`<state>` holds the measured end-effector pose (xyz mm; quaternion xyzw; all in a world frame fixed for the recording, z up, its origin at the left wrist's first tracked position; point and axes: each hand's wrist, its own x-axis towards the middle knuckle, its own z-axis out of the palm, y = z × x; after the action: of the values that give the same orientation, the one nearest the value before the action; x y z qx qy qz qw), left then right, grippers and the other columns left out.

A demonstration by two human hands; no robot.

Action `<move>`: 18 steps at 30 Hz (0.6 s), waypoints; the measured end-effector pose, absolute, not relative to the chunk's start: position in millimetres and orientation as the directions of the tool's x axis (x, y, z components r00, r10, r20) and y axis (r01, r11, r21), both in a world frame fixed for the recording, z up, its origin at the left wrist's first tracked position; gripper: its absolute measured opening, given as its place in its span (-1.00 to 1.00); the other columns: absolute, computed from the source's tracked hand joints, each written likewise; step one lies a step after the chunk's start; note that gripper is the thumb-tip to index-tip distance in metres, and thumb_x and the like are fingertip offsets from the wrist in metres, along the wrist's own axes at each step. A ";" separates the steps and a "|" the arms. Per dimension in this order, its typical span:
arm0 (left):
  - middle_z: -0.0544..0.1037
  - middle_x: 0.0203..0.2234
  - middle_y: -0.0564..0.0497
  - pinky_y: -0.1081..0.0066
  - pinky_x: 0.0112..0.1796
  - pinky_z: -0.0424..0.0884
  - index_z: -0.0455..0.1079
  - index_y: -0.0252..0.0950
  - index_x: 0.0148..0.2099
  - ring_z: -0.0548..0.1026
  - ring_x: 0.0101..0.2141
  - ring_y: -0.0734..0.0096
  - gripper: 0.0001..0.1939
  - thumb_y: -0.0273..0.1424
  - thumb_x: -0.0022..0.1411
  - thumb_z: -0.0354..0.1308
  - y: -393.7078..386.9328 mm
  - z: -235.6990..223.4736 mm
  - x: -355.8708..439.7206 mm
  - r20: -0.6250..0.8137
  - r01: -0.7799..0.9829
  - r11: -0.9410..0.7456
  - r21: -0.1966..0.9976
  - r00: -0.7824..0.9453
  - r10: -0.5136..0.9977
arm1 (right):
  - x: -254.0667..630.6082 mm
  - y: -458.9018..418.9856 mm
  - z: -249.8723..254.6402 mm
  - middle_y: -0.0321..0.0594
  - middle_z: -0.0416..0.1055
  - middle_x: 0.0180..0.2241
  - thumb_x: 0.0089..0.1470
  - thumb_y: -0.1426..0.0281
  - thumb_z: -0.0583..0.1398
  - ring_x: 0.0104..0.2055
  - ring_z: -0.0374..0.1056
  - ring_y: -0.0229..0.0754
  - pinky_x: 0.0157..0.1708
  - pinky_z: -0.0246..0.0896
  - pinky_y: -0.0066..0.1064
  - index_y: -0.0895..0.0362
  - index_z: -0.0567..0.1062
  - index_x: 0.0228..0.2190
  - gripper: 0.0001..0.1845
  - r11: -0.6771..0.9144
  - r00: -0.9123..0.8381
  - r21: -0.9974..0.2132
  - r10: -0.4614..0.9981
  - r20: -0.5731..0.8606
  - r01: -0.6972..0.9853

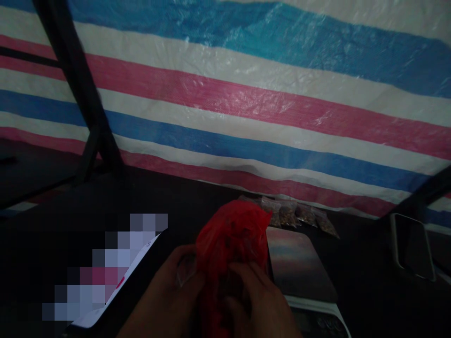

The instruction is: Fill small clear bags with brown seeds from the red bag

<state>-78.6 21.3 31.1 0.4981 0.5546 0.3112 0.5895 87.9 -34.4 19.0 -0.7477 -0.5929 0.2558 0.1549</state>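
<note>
A crumpled red plastic bag (234, 230) stands in the lower middle of the head view, with its mouth towards me. My left hand (176, 288) is closed at the bag's left side, and a small clear plastic bag (185, 271) shows between its thumb and fingers. On the right side, my right hand (262, 298) has its fingers curled at the red bag's opening. What its fingertips touch inside is dark and hidden. Just to the right of that hand is a kitchen scale (299, 260) with a metal plate, partly covered by the red bag.
Several small clear bags of brownish bits (288, 215) lie in a row behind the scale. A phone (413, 246) lies at the right. White paper (136, 258), partly pixelated, is at the left on the black table (151, 197). Striped plastic sheeting (225, 98) and a dark post (75, 80) stand behind.
</note>
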 end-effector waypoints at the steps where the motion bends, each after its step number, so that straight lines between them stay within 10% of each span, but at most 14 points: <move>1: 0.68 0.02 -0.12 0.22 0.02 0.59 0.43 -0.17 0.06 0.64 0.05 0.06 -0.66 -0.28 0.24 0.14 22.0 32.3 -78.9 -0.351 0.177 0.319 0.931 0.197 0.915 | 87.3 -33.8 18.9 -0.08 0.52 0.20 0.07 0.58 0.20 0.19 0.50 0.14 0.16 0.39 -0.13 -0.03 0.55 0.20 -0.32 -0.264 0.178 -0.547 0.962 -0.206 0.795; 18: 0.76 -0.19 -0.07 0.16 -0.02 0.63 0.59 -0.14 -0.11 0.70 -0.02 -0.01 -0.73 -0.28 0.14 0.20 26.2 30.7 -84.6 -0.286 0.055 0.281 0.958 0.211 0.935 | 82.3 -34.4 10.4 -0.10 0.61 0.12 0.17 0.56 0.15 0.14 0.55 0.08 0.17 0.43 -0.15 0.00 0.57 0.17 -0.43 -0.260 0.339 -0.743 0.939 -0.047 0.616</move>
<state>-84.6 26.2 30.7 0.4801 0.5155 0.3591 0.6122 82.3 -34.4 10.4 -0.7527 -0.5168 0.2514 0.3212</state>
